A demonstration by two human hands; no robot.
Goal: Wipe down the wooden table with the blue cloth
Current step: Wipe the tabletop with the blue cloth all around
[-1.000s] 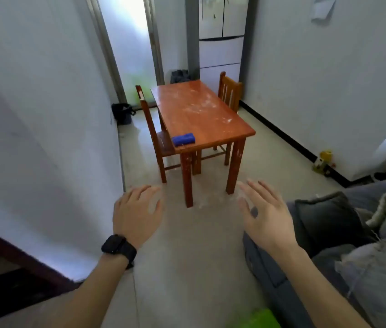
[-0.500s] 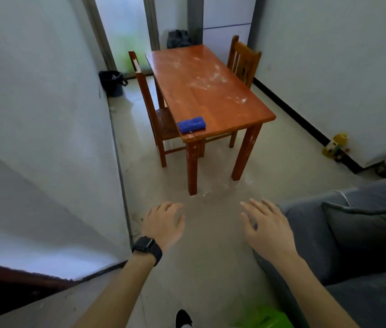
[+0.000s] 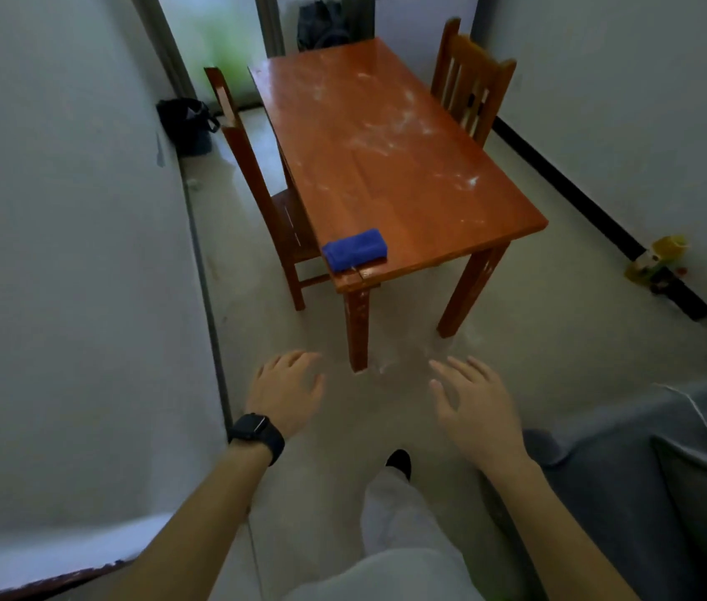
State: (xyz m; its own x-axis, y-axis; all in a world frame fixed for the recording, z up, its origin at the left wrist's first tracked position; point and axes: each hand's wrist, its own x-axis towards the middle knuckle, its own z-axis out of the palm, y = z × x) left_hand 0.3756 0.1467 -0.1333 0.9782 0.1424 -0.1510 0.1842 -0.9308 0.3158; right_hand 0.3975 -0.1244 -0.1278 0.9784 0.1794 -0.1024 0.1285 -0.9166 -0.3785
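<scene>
Tabletop [image 3: 408, 188] of red-brown wood sits in the top middle of the head view. White dusty marks [image 3: 377, 136] are smeared over its far half. The blue cloth [image 3: 355, 249] lies folded flat at the near left corner of the tabletop, close to the near edge.

The left hand [image 3: 286, 392] and the right hand [image 3: 473, 405] are both low down in front of the person, over the floor [image 3: 538, 340]. They are on the near side of the tabletop's near edge. Both hands are open with palms down, and they hold nothing. The right fingers are spread out and the left fingers are loose. The blue cloth is well apart from both hands, up ahead of them, and closer to the left hand. A black watch [image 3: 256, 431] is on the left wrist.

One wooden chair [image 3: 256, 180] stands at the left edge of the tabletop. Another chair [image 3: 471, 93] stands at the right edge, near the far corner. A grey sofa [image 3: 646, 492] is beside the right arm. A leg in pale trousers [image 3: 399, 514] with a black shoe [image 3: 399, 464] shows between the arms.
</scene>
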